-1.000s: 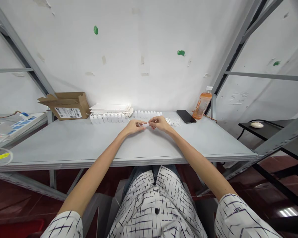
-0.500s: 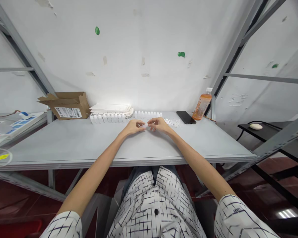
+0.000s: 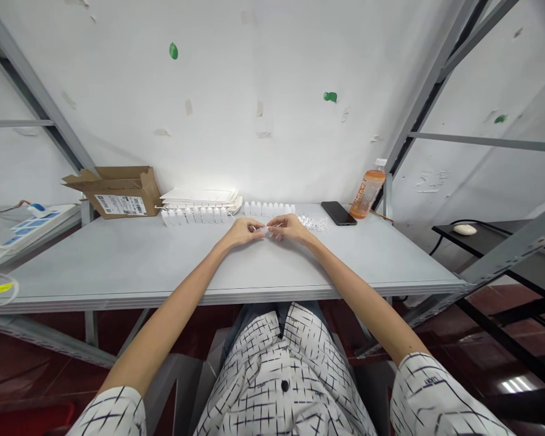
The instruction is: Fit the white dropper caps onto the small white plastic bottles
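Note:
Just above the middle of the table, my left hand (image 3: 246,231) pinches a small translucent white plastic bottle (image 3: 264,230). My right hand (image 3: 289,227) meets its right end with closed fingertips, where a small white piece shows, partly hidden by the fingers. Behind my left hand stands a row of small white dropper bottles (image 3: 194,216), and another row of the same bottles (image 3: 269,209) stands behind both hands. To the right of my right hand lies a scatter of small white plastic pieces (image 3: 314,224).
A black phone (image 3: 338,213) and an orange drink bottle (image 3: 367,189) are at the back right. An opened cardboard box (image 3: 122,191) and stacked white sheets (image 3: 200,197) are at the back left. Metal shelf posts (image 3: 402,142) frame the table (image 3: 140,260).
Both hands stay together around the bottle, with the fingers shifting only slightly. The whole view has moved a little, so things appear slightly farther left and up.

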The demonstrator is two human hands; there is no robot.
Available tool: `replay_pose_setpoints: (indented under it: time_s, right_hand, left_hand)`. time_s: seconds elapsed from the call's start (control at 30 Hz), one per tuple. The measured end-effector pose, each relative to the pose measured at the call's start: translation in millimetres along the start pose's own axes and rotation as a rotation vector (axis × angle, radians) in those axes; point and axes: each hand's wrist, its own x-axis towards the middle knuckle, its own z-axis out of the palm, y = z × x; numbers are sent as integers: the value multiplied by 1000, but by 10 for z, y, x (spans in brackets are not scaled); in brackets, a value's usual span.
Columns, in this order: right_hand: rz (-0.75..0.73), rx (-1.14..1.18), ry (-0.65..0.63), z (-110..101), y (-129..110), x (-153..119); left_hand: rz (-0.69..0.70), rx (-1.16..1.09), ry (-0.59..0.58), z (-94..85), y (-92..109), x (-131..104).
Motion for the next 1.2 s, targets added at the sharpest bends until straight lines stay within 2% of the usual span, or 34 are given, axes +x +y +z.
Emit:
replay_pose_setpoints:
  time_s: [0.23,0.8,1.2]
  right_hand:
    - [8,-40,-7,-5,-27,-15]
    - [47,53,-25,-19,-38,-19]
    - [70,47,-58,-37,-33,-22]
  left_hand:
    - [21,15,0,20,-6,4]
    - [25,-1,30,54,-49,36]
    - [33,-45,-17,14,-31,27]
